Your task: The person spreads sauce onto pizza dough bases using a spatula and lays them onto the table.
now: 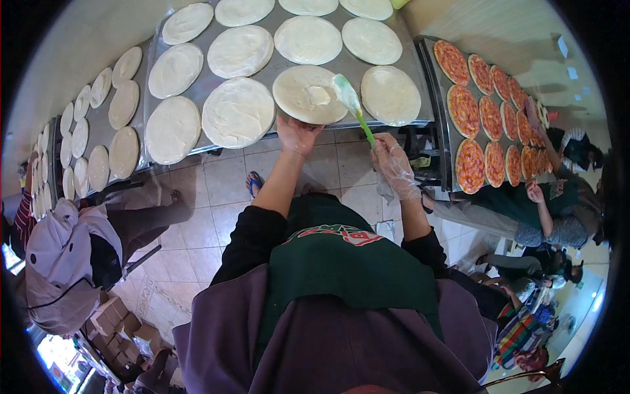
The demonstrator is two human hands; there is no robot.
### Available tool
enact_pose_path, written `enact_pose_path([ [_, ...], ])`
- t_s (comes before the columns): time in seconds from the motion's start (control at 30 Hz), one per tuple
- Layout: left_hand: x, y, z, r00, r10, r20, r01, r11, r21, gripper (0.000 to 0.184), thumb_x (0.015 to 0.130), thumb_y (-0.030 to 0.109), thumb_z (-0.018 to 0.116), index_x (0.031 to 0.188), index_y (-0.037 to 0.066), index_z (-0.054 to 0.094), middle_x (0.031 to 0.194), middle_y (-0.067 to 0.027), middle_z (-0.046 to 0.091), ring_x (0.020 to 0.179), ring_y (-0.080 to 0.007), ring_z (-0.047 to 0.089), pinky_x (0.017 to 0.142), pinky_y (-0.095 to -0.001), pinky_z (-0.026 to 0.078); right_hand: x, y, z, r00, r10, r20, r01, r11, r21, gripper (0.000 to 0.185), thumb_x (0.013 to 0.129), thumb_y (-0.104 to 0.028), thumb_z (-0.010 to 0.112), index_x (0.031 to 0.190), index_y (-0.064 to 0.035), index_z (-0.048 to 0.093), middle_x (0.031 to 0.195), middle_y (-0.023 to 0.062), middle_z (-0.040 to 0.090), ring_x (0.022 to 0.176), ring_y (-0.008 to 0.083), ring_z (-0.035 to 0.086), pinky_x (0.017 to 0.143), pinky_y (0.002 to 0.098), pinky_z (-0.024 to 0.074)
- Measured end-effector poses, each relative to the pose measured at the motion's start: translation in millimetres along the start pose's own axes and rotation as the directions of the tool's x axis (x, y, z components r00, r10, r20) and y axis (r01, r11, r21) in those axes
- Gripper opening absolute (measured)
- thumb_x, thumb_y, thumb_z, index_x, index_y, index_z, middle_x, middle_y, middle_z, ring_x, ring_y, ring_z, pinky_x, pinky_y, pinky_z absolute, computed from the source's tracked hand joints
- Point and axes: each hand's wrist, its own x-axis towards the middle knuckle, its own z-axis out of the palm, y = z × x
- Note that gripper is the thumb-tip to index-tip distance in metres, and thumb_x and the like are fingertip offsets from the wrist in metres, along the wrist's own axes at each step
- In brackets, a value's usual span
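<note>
My left hand [299, 136] is bare and grips the near edge of a round pizza base [295, 98], tilting it up at the table's front edge. Most of its fingers are hidden under the dough. A dab of white spread lies in the middle of this base. In a clear plastic glove, my right hand [394, 164] is closed round the green handle of a spatula [357, 117]. The spatula's blade is coated in white spread and rests over the base's right side. Just to the right lies another pizza base [391, 96], apparently without a thick white layer.
Several white-coated bases cover the metal table [272, 67] ahead. On the left table are more bases [123, 152]; on the right table, red-topped pizzas [470, 165] lie in rows. A person in pale clothing [65, 262] is at left, with cardboard boxes [111, 315] behind. Other people work at right.
</note>
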Motion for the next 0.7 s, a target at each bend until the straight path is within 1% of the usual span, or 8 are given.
enact_pose_path([
  [0.1, 28, -1, -11, 0.982, 0.083, 0.171, -0.057, 0.987, -0.153, 0.065, 0.094, 0.054, 0.019, 0.143, 0.012, 0.028, 0.148, -0.0136, 0.025, 0.136, -0.0359, 0.025, 0.108, -0.0608, 0.019, -4, -10, -4, 1.0, -0.016, -0.022, 0.015, 0.998, -0.066, 0.017, 0.095, -0.019, 0.048, 0.101, -0.0043, 0.056, 0.067, 0.0081, 0.055, 0.061, 0.0155, 0.055, 0.057, 0.0311, 0.0445],
  [0.17, 41, -4, -17, 0.93, 0.122, 0.346, -0.043, 0.973, -0.227, 0.061, 0.093, 0.05, 0.026, 0.141, 0.014, 0.033, 0.147, -0.0107, 0.03, 0.134, -0.0362, 0.03, 0.106, -0.061, 0.024, -4, -1, -5, 0.997, -0.063, -0.038, 0.06, 0.995, -0.077, 0.017, 0.094, -0.018, 0.048, 0.101, -0.0043, 0.056, 0.068, 0.0107, 0.056, 0.061, 0.0188, 0.056, 0.058, 0.0324, 0.0449],
  [0.23, 26, -4, -8, 0.933, 0.091, 0.348, -0.011, 0.974, -0.226, 0.059, 0.091, 0.047, 0.033, 0.14, 0.013, 0.035, 0.144, -0.0119, 0.036, 0.131, -0.0359, 0.035, 0.106, -0.0589, 0.029, -7, -4, -5, 0.993, -0.114, -0.042, 0.11, 0.99, -0.086, 0.016, 0.094, -0.017, 0.049, 0.101, -0.0042, 0.055, 0.069, 0.0132, 0.057, 0.061, 0.0222, 0.057, 0.059, 0.0336, 0.0453],
  [0.3, 18, -5, -5, 0.839, 0.048, 0.542, 0.053, 0.984, -0.168, 0.057, 0.091, 0.045, 0.032, 0.137, 0.012, 0.04, 0.14, -0.0124, 0.042, 0.128, -0.0342, 0.04, 0.105, -0.056, 0.032, -15, -22, -7, 0.977, -0.212, -0.006, 0.203, 0.944, -0.262, 0.013, 0.092, -0.014, 0.049, 0.101, -0.0047, 0.054, 0.073, 0.0185, 0.058, 0.064, 0.0323, 0.059, 0.06, 0.0374, 0.0459],
  [0.4, 23, -11, -5, 0.918, 0.081, 0.388, 0.031, 0.962, -0.273, 0.06, 0.09, 0.049, 0.035, 0.137, 0.012, 0.039, 0.14, -0.0115, 0.041, 0.129, -0.034, 0.039, 0.106, -0.053, 0.032, -23, -31, -6, 0.943, -0.329, 0.056, 0.328, 0.885, -0.329, 0.012, 0.09, -0.011, 0.051, 0.101, -0.0052, 0.053, 0.075, 0.0208, 0.058, 0.069, 0.0387, 0.059, 0.06, 0.0424, 0.0456],
  [0.5, 11, -15, -3, 0.926, 0.153, 0.345, -0.07, 0.968, -0.242, 0.059, 0.09, 0.049, 0.036, 0.136, 0.013, 0.04, 0.138, -0.0106, 0.043, 0.127, -0.0328, 0.041, 0.106, -0.0512, 0.033, -24, -42, -3, 0.905, -0.397, 0.153, 0.425, 0.831, -0.36, 0.013, 0.09, -0.011, 0.05, 0.101, -0.0053, 0.052, 0.078, 0.0205, 0.058, 0.072, 0.0408, 0.058, 0.061, 0.0458, 0.0457],
  [0.63, -26, -10, 7, 0.925, 0.17, 0.339, -0.106, 0.974, -0.199, 0.056, 0.091, 0.047, 0.037, 0.134, 0.013, 0.043, 0.135, -0.0094, 0.047, 0.124, -0.0303, 0.044, 0.103, -0.0489, 0.037, -27, -55, 10, 0.875, -0.441, 0.199, 0.479, 0.735, -0.479, 0.014, 0.088, -0.011, 0.051, 0.1, -0.0052, 0.053, 0.079, 0.0188, 0.058, 0.069, 0.0383, 0.06, 0.059, 0.0453, 0.0473],
  [0.7, -44, -1, 11, 0.906, 0.217, 0.365, -0.132, 0.961, -0.242, 0.056, 0.091, 0.047, 0.037, 0.134, 0.012, 0.043, 0.134, -0.0096, 0.047, 0.124, -0.03, 0.044, 0.102, -0.0485, 0.037, -33, -62, 21, 0.847, -0.454, 0.278, 0.521, 0.6, -0.607, 0.017, 0.085, -0.011, 0.052, 0.101, -0.005, 0.052, 0.08, 0.0168, 0.057, 0.066, 0.0352, 0.061, 0.055, 0.0437, 0.0482],
])
